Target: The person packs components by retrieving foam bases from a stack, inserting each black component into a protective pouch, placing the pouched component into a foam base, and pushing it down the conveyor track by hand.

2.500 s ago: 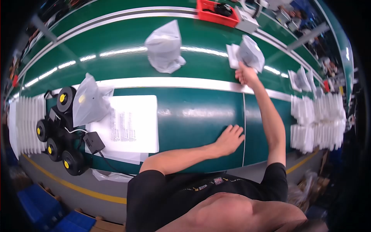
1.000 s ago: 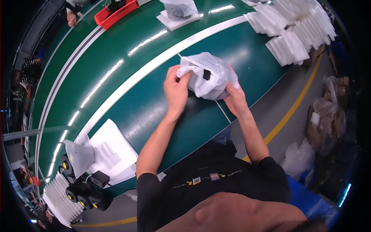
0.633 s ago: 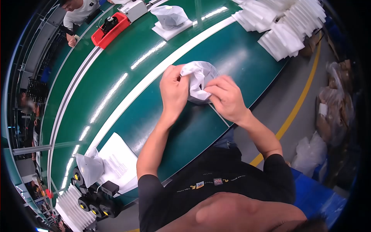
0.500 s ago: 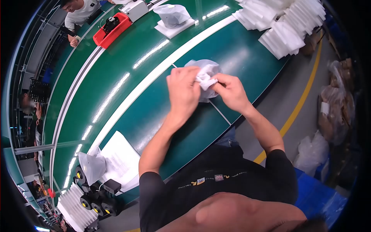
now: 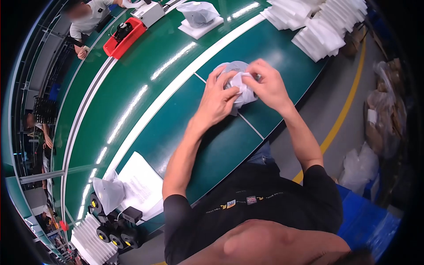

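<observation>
A translucent white plastic bag (image 5: 247,95), bunched around something I cannot make out, rests on the green work surface. My left hand (image 5: 216,100) grips its near-left side, with thumb and fingers curled at the gathered top. From the right, my right hand (image 5: 268,86) pinches the twisted white material at the top of the bag. Both hands are close together, and their fingers hide part of the bag.
Beyond lies a green conveyor (image 5: 128,101) carrying a wrapped item (image 5: 198,14) on a white foam pad and a red tray (image 5: 125,39). Foam sheets (image 5: 318,37) are stacked at the far right. Papers (image 5: 140,185) and black rolls (image 5: 117,240) sit at left. A co-worker (image 5: 90,17) stands across.
My right hand has risen slightly and turned over the bag's top. My left hand has shifted right, its fingers more spread around the bag.
</observation>
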Motion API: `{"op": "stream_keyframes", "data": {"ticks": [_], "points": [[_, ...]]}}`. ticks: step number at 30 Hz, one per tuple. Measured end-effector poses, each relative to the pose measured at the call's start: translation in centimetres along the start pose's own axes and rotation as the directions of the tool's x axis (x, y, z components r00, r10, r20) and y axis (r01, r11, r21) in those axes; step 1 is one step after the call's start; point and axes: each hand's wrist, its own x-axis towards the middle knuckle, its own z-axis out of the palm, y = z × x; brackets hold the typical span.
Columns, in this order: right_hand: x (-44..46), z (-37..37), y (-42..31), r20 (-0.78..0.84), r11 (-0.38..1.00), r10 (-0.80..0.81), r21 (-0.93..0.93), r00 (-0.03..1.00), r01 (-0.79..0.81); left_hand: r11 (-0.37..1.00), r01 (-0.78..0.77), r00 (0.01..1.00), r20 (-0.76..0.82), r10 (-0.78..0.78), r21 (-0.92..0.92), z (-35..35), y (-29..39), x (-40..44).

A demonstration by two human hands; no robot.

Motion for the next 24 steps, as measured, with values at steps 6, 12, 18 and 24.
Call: {"op": "stream_keyframes", "data": {"ticks": [6, 12, 18, 24], "points": [[2.7, -0.4, 2.4, 0.081, 0.998, 0.053, 0.022, 0.995, -0.055, 0.985, 0.102, 0.955, -0.29, -0.058, 0.14, 0.0, -0.4, 0.6], [2.3, 2.2, 1.5, -0.02, 0.984, 0.089, 0.156, 0.996, -0.085, 0.942, 0.259, 0.923, -0.342, -0.175, 0.216, 1.8, 3.4, 0.2], [3.1, 0.8, 2.3, 0.24, 0.837, -0.411, -0.283, 0.879, 0.469, 0.991, 0.131, 0.97, -0.2, -0.134, -0.027, 0.9, -1.2, 0.5], [3.8, -1.5, 0.0, 0.477, 0.759, -0.418, -0.284, 0.773, 0.585, 0.955, 0.237, 0.941, -0.201, -0.271, -0.181, 1.4, -3.6, 1.6]]}}
